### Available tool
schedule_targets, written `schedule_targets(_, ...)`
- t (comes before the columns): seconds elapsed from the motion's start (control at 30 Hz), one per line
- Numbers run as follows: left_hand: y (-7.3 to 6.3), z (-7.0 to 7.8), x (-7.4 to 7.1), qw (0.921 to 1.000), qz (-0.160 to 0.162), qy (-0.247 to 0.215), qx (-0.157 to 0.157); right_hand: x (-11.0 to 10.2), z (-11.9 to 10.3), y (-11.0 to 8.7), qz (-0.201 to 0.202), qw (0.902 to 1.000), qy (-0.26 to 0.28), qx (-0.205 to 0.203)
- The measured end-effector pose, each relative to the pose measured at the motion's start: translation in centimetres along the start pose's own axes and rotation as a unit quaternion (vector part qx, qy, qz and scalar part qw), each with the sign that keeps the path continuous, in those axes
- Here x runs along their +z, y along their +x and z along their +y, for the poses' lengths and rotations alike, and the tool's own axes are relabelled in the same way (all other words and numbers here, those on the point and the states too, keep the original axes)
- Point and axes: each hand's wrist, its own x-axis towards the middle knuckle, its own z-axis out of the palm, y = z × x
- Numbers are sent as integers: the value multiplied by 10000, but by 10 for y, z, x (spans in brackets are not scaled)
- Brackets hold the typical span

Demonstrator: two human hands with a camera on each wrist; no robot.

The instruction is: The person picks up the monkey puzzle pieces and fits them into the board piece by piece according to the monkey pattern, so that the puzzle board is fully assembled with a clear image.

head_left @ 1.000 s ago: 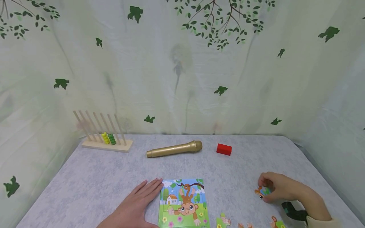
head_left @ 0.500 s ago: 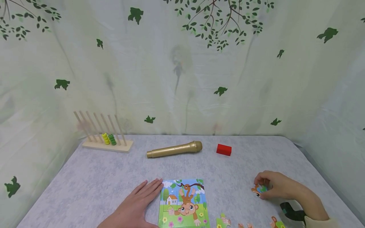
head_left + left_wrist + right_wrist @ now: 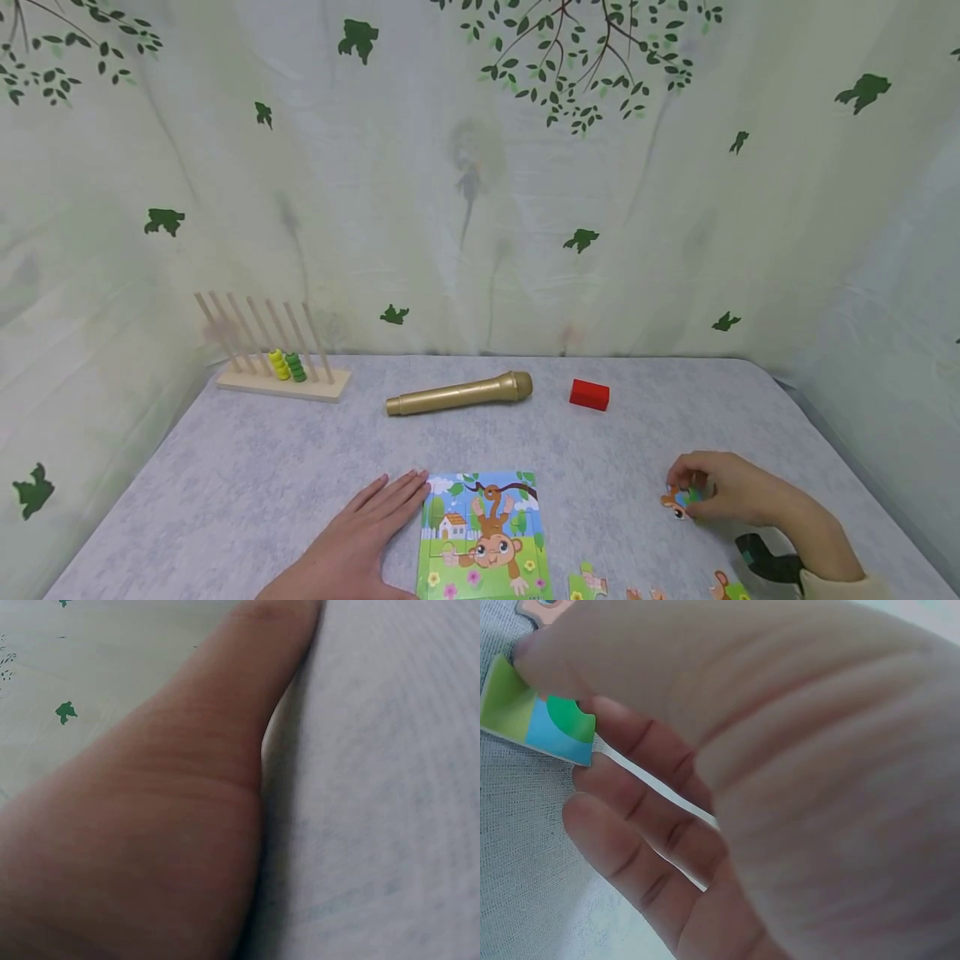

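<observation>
My left hand point(image 3: 367, 533) lies flat with straight fingers, its fingertips at the left edge of a monkey picture board point(image 3: 483, 533) near the front of the table. At the right, my right hand point(image 3: 738, 492) pinches a jigsaw piece point(image 3: 677, 502) between thumb and fingers, close over the tabletop. The right wrist view shows the jigsaw piece point(image 3: 559, 731) with green and blue print, the thumb across its top and part of it hidden. Only the skin of the left hand point(image 3: 172, 787) and the table cloth show in the left wrist view.
Loose jigsaw pieces lie along the front: one green and pink point(image 3: 587, 582), one at the frame's bottom point(image 3: 643, 594), one with an ear point(image 3: 729, 587). Farther back are a wooden peg rack point(image 3: 281, 383), a gold toy microphone point(image 3: 459, 393) and a red block point(image 3: 589, 395).
My right hand has shifted slightly to the left with the jigsaw piece in its pinch, then stayed nearly still. The left hand and the picture board have not moved.
</observation>
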Motion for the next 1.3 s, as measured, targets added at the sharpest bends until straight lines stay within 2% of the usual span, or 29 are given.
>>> schedule_targets(0.2,0,0,0,9999,73,73,50,2,0,1,47,9999,35,-101)
schedule_targets(0.43,0,1,0,9999,109,74,28,5,-1,4,270,9990,-160,-318)
schedule_targets(0.63,0,0,0,9999,-65,-80,-69,6,1,5,365,9985,-168,-366)
schedule_targets(1.1,1,-1,0,9999,55,77,45,1,-1,2,-11,9998,81,159)
schedule_targets(1.3,0,0,0,10000,-5,-79,-17,1,-2,0,-144,9993,289,179)
